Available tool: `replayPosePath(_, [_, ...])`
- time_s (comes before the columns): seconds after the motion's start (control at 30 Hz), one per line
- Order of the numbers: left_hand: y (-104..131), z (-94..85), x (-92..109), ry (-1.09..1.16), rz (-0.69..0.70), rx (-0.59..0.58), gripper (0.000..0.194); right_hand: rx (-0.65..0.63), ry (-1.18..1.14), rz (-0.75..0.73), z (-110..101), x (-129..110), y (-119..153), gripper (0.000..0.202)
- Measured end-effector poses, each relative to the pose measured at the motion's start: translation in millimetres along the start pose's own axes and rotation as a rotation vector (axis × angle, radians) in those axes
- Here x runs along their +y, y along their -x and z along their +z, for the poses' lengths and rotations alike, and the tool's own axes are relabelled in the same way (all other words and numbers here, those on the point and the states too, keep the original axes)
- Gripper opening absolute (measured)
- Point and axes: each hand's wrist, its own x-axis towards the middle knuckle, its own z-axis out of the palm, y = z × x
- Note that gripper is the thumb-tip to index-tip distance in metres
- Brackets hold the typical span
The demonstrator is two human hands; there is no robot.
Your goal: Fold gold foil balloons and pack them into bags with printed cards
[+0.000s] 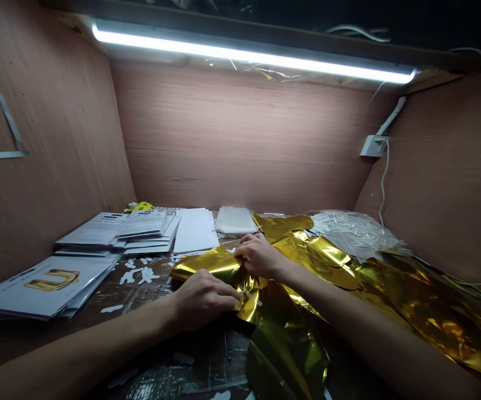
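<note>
A shiny gold foil balloon [288,339], flat and creased, lies at the middle of the table and drapes toward me. My left hand [207,297] pinches its near edge, fingertips beside a small clear strip on the foil. Just above and to the right, my right hand [258,255] is closed on a fold of the same foil, fingers curled inward. One gold flap sticks out to the left between the two hands. What lies under my right fingers is hidden.
White card packets [44,283], the front one printed with a gold U, are stacked at left. White sheets [196,230] lie behind. More gold foil [424,305] covers the right side, near a clear bag of white strips [355,230]. Paper scraps [140,275] are scattered. A lit tube [252,54] hangs above.
</note>
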Motion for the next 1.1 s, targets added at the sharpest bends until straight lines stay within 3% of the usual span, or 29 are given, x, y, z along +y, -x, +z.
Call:
replayPosePath(0.13, [0.4,-0.3,-0.2,-0.022,-0.016,0.044,0.024,0.146,-0.039,0.314,-12.0,36.8,-7.5,0.010])
replayPosePath(0.23, [1.1,0.2,0.4,-0.025,-0.045,0.021,0.024,0.224,-0.119,0.522,-29.5,72.7,-2.9,0.017])
replayPosePath(0.33, [1.7,3.7,1.8,-0.045,-0.084,-0.018,0.024,0.278,-0.282,0.641,-39.6,97.2,9.1,0.020])
replayPosePath(0.4, [1.5,7.0,1.7,-0.081,-0.116,-0.016,0.024,0.279,-0.440,0.676,-38.4,100.9,17.8,0.021])
replayPosePath(0.57, [-1.4,7.9,0.7,-0.090,-0.328,0.033,0.014,0.304,-0.977,0.630,-21.5,76.0,28.3,0.035])
replayPosePath(0.67, [-5.9,0.8,5.0,-0.007,-0.384,0.067,0.031,0.352,-1.366,0.546,-16.0,55.1,23.8,0.035])
replayPosePath(0.73, [-9.8,-4.7,9.6,0.049,-0.390,0.101,0.040,0.386,-1.475,0.522,-14.3,42.6,17.6,0.033])
replayPosePath(0.87, [-14.6,-7.9,14.0,0.077,-0.339,0.111,0.059,0.378,-1.567,0.551,-7.5,19.6,4.9,0.032])
replayPosePath(0.9, [-14.3,-6.2,13.1,0.060,-0.337,0.086,0.055,0.356,-1.558,0.569,-4.9,14.1,2.5,0.031])
replayPosePath(1.0, [-10.5,2.5,7.0,0.028,-0.352,-0.043,0.016,0.294,-1.443,0.621,3.0,1.1,-3.5,0.030])
replayPosePath(1.1, [-4.7,10.7,0.1,0.054,-0.367,-0.115,0.020,0.294,-1.299,0.638,5.4,2.7,-8.2,0.028])
